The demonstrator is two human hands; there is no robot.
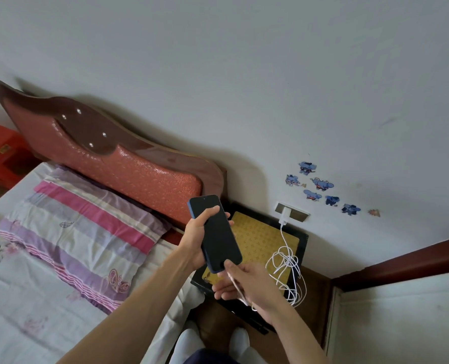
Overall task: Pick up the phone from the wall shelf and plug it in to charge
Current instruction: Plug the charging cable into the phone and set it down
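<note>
My left hand (pixel 195 237) grips a dark phone with a blue edge (pixel 215 232), screen up and dark, above the nightstand. My right hand (pixel 247 282) pinches the free end of a white charging cable (pixel 287 261) right at the phone's bottom edge; whether the plug is inside the port is hidden by my fingers. The cable loops loosely over the nightstand and runs up to a white charger (pixel 286 215) plugged into the wall socket (pixel 295 214).
A black nightstand with a yellow patterned top (pixel 260 240) stands between the bed and a doorway. The bed has a red headboard (pixel 129 166) and a striped pillow (pixel 81 227). Elephant stickers (pixel 320 189) dot the wall. My feet in white shoes show below.
</note>
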